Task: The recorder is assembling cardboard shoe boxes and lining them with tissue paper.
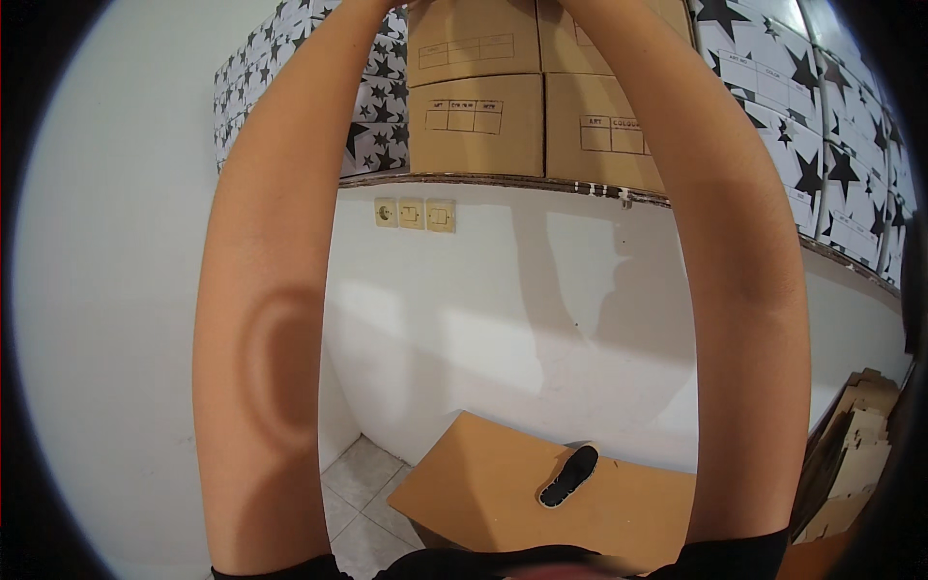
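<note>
Both my arms reach up and forward, the left forearm (261, 242) and the right forearm (739, 251) framing the view. At the top edge, only slivers of my left hand (394, 4) and my right hand (572, 4) remain in the picture; their fingers are cut off. Nearest to them is a stack of brown cardboard boxes, with an upper left box (474, 58) resting on a lower left box (478, 150). Beside that stands a lower right box (585, 106), partly behind my right arm. Whether either hand touches a box is out of sight.
The boxes stand on a wall shelf (503, 182). White boxes with black stars flank them on the left (382, 106) and right (773, 77). Below are wall switches (411, 214) and a brown tabletop (474, 483) bearing a black shoe sole (570, 476). Flattened cardboard (851, 464) leans at the right.
</note>
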A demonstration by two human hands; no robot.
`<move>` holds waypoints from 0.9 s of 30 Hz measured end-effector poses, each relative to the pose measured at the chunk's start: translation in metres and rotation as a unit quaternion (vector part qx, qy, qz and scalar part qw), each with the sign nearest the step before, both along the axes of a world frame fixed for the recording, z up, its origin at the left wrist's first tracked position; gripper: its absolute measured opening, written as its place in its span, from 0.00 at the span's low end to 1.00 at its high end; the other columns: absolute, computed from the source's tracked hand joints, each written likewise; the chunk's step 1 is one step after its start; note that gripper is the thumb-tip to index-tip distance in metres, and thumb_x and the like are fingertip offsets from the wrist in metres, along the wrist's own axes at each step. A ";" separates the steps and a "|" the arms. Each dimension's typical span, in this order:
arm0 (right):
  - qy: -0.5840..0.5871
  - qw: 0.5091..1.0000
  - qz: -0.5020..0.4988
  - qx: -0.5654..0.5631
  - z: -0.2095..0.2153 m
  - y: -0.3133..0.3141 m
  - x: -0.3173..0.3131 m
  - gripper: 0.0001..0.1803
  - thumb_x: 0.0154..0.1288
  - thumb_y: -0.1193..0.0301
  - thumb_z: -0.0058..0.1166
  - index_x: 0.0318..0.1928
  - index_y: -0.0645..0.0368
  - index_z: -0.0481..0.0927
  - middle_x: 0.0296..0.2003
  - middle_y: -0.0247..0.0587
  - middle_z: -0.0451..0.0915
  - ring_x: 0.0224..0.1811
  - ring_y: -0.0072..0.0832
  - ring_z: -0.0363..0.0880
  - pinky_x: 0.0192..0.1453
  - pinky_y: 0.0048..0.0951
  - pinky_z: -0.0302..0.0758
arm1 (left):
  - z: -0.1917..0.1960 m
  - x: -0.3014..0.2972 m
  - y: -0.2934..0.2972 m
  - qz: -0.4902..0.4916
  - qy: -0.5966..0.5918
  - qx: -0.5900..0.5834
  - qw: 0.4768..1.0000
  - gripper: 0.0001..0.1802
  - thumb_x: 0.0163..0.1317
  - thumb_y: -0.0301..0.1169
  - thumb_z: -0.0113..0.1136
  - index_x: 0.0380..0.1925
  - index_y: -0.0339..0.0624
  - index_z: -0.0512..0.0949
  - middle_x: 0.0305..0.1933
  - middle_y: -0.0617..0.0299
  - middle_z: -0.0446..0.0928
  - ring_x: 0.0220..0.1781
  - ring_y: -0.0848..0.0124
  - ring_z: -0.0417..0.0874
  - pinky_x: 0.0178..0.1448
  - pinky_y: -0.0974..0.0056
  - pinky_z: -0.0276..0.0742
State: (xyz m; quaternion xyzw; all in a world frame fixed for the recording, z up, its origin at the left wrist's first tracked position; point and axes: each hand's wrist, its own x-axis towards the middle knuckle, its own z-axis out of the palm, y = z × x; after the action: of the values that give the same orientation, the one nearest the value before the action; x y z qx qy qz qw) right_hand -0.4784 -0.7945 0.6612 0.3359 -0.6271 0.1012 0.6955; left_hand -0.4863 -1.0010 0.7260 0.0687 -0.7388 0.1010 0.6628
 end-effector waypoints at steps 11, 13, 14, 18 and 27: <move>0.026 0.994 -0.081 0.072 -0.026 0.076 0.045 0.21 0.56 0.58 0.47 0.45 0.59 0.76 0.49 0.54 0.72 0.59 0.51 0.61 0.63 0.52 0.55 | -0.065 0.052 0.077 -0.062 -0.054 -0.013 0.996 0.43 0.51 0.65 0.46 0.62 0.50 0.63 0.67 0.46 0.54 0.69 0.47 0.49 0.68 0.43 0.47; 0.028 0.990 -0.100 0.099 -0.041 0.105 0.062 0.18 0.55 0.59 0.47 0.39 0.58 0.79 0.46 0.53 0.74 0.56 0.51 0.63 0.61 0.51 0.59 | -0.066 0.060 0.087 -0.071 -0.129 -0.092 0.985 0.35 0.50 0.59 0.53 0.52 0.47 0.74 0.60 0.44 0.66 0.64 0.47 0.58 0.66 0.49 0.53; 0.018 0.987 -0.118 0.110 -0.051 0.122 0.072 0.16 0.54 0.60 0.48 0.35 0.57 0.80 0.42 0.51 0.76 0.53 0.50 0.65 0.58 0.50 0.61 | -0.076 0.058 0.099 -0.134 -0.089 -0.145 0.976 0.27 0.49 0.54 0.56 0.41 0.45 0.80 0.52 0.45 0.73 0.59 0.48 0.64 0.64 0.52 0.57; -0.037 0.961 -0.183 0.206 -0.086 0.206 0.092 0.13 0.51 0.61 0.49 0.29 0.55 0.82 0.33 0.47 0.79 0.45 0.46 0.71 0.51 0.45 0.68 | -0.105 0.071 0.178 -0.266 -0.164 -0.190 0.931 0.24 0.50 0.50 0.58 0.38 0.43 0.81 0.44 0.47 0.78 0.50 0.54 0.75 0.57 0.53 0.67; -0.351 0.806 -0.450 0.155 -0.148 0.431 0.211 0.14 0.52 0.62 0.52 0.37 0.55 0.80 0.33 0.48 0.79 0.41 0.44 0.77 0.45 0.40 0.74 | -0.155 0.145 0.424 -0.520 -0.356 -0.091 0.771 0.20 0.55 0.43 0.56 0.41 0.40 0.79 0.39 0.52 0.80 0.34 0.63 0.81 0.40 0.60 0.76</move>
State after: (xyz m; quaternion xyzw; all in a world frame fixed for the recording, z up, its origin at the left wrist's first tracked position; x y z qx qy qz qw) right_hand -0.2674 -0.3631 0.5136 0.0609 -0.9168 -0.2101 0.3340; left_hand -0.3412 -0.5773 0.5714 -0.4272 -0.8322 -0.1750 0.3070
